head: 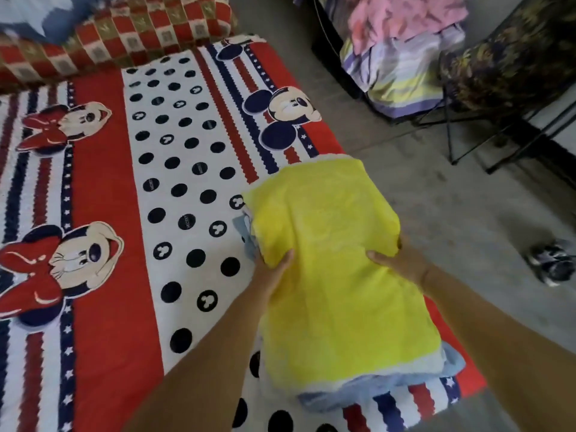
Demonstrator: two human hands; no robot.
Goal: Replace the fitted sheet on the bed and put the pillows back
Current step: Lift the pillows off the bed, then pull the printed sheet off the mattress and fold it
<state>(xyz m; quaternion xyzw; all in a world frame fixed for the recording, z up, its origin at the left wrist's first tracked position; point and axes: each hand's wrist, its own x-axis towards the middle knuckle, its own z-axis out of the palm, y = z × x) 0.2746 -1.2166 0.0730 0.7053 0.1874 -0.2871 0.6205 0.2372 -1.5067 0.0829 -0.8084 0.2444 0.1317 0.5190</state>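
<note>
Head view: you hold the pillow [339,266], yellow-covered, by its two long sides at the right edge of the bed [464,366], toward the near right corner. Your left hand [274,266] grips its left side: the thumb lies on top, and the fingers are tucked beneath, out of sight. Your right hand [396,260] grips the right side, thumb on the yellow cover, fingers curled round the edge. A blue cloth [374,391] shows under the pillow at its near end and again at its left side, touching it. The pillow's near end lies over the sheet [103,182]; whether its far end rests there or is lifted, you cannot tell. The sheet, red, white and navy with cartoon mice and dots, is spread flat across the bed to its right edge. Along the far edge lies a checked bolster [118,35], with a blue cushion [28,17] on it at the far left corner. Beyond the right edge, the grey floor [436,198] carries a blurred shoe [551,263]. Farther off is a heap of clothes [402,57] beside a dark floral chair [511,57].
</note>
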